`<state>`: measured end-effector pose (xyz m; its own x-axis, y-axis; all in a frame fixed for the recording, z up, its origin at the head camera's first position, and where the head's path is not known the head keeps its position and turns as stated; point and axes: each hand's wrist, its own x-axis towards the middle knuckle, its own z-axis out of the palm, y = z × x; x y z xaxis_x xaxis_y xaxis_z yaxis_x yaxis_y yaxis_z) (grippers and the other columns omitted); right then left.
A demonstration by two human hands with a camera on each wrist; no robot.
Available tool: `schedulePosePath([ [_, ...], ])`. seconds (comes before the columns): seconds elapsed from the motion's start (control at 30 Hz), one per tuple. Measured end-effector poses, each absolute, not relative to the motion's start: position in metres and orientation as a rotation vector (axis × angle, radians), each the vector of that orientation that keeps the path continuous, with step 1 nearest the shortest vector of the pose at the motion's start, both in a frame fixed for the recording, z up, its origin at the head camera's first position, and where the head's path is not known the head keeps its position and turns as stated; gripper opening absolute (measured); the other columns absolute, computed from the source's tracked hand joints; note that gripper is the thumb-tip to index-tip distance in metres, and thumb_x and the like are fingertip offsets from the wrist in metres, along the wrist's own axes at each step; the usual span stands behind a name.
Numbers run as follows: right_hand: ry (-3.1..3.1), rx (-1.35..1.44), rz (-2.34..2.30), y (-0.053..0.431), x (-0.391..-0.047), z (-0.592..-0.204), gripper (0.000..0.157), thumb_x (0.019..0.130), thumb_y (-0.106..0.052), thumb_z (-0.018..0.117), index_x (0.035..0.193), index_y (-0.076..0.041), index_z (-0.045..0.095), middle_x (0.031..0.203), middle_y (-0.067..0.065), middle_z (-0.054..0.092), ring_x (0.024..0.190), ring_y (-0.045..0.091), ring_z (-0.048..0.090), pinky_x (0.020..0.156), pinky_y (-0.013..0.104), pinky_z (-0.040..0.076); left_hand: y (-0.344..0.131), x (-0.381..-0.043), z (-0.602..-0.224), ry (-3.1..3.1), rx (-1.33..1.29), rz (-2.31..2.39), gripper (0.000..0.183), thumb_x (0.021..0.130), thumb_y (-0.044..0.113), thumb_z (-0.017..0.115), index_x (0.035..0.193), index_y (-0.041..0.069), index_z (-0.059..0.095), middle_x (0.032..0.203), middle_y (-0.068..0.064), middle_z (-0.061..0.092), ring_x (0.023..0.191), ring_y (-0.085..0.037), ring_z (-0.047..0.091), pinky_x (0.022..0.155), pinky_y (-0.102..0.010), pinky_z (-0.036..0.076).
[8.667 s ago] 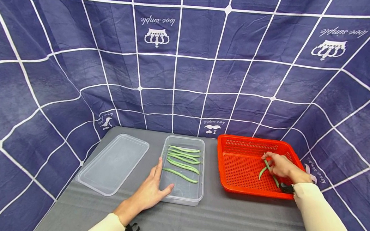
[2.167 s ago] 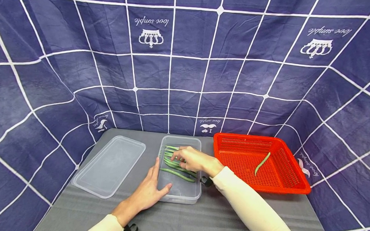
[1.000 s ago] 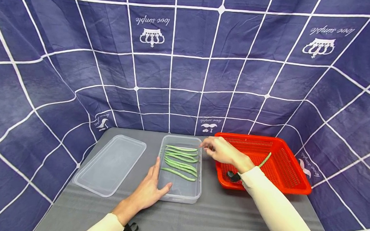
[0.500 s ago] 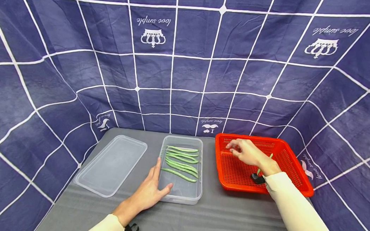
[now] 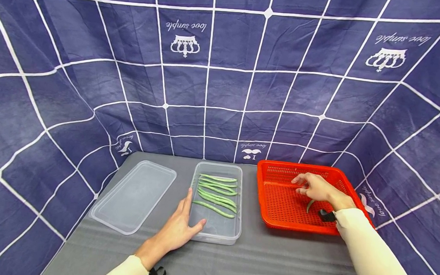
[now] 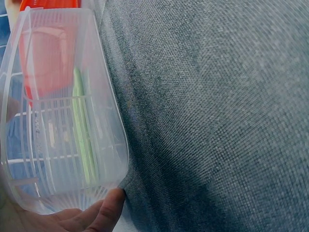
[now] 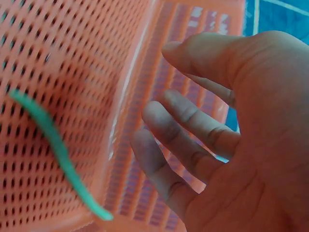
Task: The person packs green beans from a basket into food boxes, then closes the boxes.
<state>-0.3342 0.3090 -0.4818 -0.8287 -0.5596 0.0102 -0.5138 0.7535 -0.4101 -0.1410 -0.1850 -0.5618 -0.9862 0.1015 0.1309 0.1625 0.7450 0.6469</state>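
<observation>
My left hand (image 5: 178, 227) rests along the left side of a clear plastic container (image 5: 221, 240), fingers extended and thumb at its near left part. Several green beans (image 5: 216, 209) lie crosswise in the container, mostly in its far and middle parts. Over the red plastic basket (image 5: 275, 223) hovers my right hand (image 5: 317, 187), with nothing in its loosely bent fingers. One green bean (image 7: 60, 150) lies on the basket floor, apart from the fingertips in the right wrist view. In the head view the right hand and wrist partly hide that bean.
A translucent flat lid (image 5: 135, 197) lies on the grey cloth-covered table (image 5: 265, 258), left of the container. Blue cloth (image 5: 223, 91) with a white grid hangs behind and at both sides. The basket stands right of the container, near the back cloth.
My right hand took a green bean from the basket and laid it in the container. It then moved back right, without a bean, over the basket. The left hand stayed at the container.
</observation>
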Motion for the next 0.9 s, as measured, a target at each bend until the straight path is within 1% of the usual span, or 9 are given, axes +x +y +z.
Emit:
schedulePosePath([
  [0.1, 2.796, -0.861, -0.568, 0.321, -0.336, -0.486, 0.034, 0.096, -0.010, 0.094, 0.127, -0.001, 0.082, 0.115, 0.017, 0.088, 0.103, 0.032, 0.082, 0.098, 0.054, 0.064, -0.185, -0.140, -0.562, -2.862, -0.206, -1.075, 0.118, 0.107, 0.049, 0.080, 0.186, -0.001, 0.009, 0.174, -0.033, 0.048, 0.157, -0.052, 0.059, 0.127, -0.065, 0.052],
  [0.2, 2.744, -0.845, -0.534, 0.332, -0.338, -0.491, 0.043, 0.093, -0.015, 0.098, 0.129, 0.001, 0.081, 0.125, 0.023, 0.087, 0.123, 0.046, 0.081, 0.110, 0.068, 0.060, -0.185, -0.139, -0.563, -2.866, -0.204, -1.074, 0.117, 0.108, 0.049, 0.080, 0.186, -0.001, 0.009, 0.174, -0.033, 0.048, 0.157, -0.053, 0.058, 0.127, -0.065, 0.053],
  [0.27, 2.709, -0.816, -0.538, 0.338, -0.340, -0.493, 0.048, 0.092, -0.016, 0.099, 0.131, 0.002, 0.080, 0.131, 0.025, 0.086, 0.131, 0.050, 0.078, 0.114, 0.070, 0.057, -0.185, -0.139, -0.562, -2.868, -0.202, -1.076, 0.117, 0.108, 0.049, 0.080, 0.186, -0.001, 0.008, 0.174, -0.033, 0.048, 0.158, -0.052, 0.058, 0.127, -0.065, 0.052],
  [0.37, 2.617, -0.782, -0.596, 0.345, -0.341, -0.496, 0.055, 0.089, -0.010, 0.101, 0.134, 0.008, 0.076, 0.137, 0.031, 0.082, 0.124, 0.045, 0.080, 0.112, 0.057, 0.062, -0.185, -0.139, -0.562, -2.869, -0.200, -1.079, 0.118, 0.108, 0.050, 0.079, 0.187, 0.000, 0.007, 0.175, -0.033, 0.047, 0.159, -0.052, 0.057, 0.128, -0.065, 0.052],
  [0.47, 2.486, -0.742, -0.718, 0.352, -0.341, -0.498, 0.060, 0.085, 0.001, 0.100, 0.136, 0.016, 0.070, 0.137, 0.038, 0.078, 0.101, 0.026, 0.084, 0.098, 0.033, 0.064, -0.185, -0.140, -0.562, -2.870, -0.201, -1.081, 0.118, 0.108, 0.050, 0.079, 0.187, 0.000, 0.007, 0.175, -0.033, 0.047, 0.159, -0.052, 0.057, 0.128, -0.065, 0.051],
  [0.53, 2.440, -0.771, -0.760, 0.356, -0.343, -0.501, 0.061, 0.082, 0.008, 0.099, 0.133, 0.019, 0.068, 0.133, 0.040, 0.077, 0.091, 0.013, 0.078, 0.092, 0.024, 0.061, -0.185, -0.140, -0.562, -2.874, -0.202, -1.077, 0.118, 0.108, 0.050, 0.079, 0.187, 0.000, 0.007, 0.175, -0.033, 0.047, 0.159, -0.052, 0.057, 0.128, -0.065, 0.052],
  [0.63, 2.502, -0.858, -0.708, 0.360, -0.345, -0.505, 0.056, 0.075, 0.008, 0.101, 0.124, 0.014, 0.073, 0.123, 0.031, 0.083, 0.094, 0.005, 0.071, 0.092, 0.023, 0.058, -0.186, -0.140, -0.561, -2.873, -0.203, -1.079, 0.118, 0.108, 0.050, 0.079, 0.186, 0.000, 0.007, 0.176, -0.034, 0.046, 0.160, -0.052, 0.056, 0.128, -0.065, 0.051],
  [0.73, 2.592, -0.927, -0.616, 0.362, -0.345, -0.509, 0.050, 0.070, 0.007, 0.103, 0.113, 0.005, 0.076, 0.113, 0.020, 0.087, 0.099, 0.010, 0.069, 0.093, 0.028, 0.059, -0.186, -0.140, -0.560, -2.874, -0.200, -1.082, 0.118, 0.108, 0.050, 0.079, 0.187, 0.000, 0.007, 0.176, -0.034, 0.046, 0.160, -0.052, 0.056, 0.129, -0.065, 0.051],
  [0.9, 2.663, -0.907, -0.590, 0.363, -0.346, -0.514, 0.041, 0.067, 0.012, 0.097, 0.099, -0.002, 0.076, 0.098, 0.010, 0.085, 0.092, 0.016, 0.070, 0.087, 0.031, 0.058, -0.185, -0.140, -0.560, -2.870, -0.198, -1.078, 0.118, 0.108, 0.048, 0.080, 0.186, 0.000, 0.008, 0.175, -0.033, 0.047, 0.160, -0.052, 0.056, 0.129, -0.064, 0.051],
])
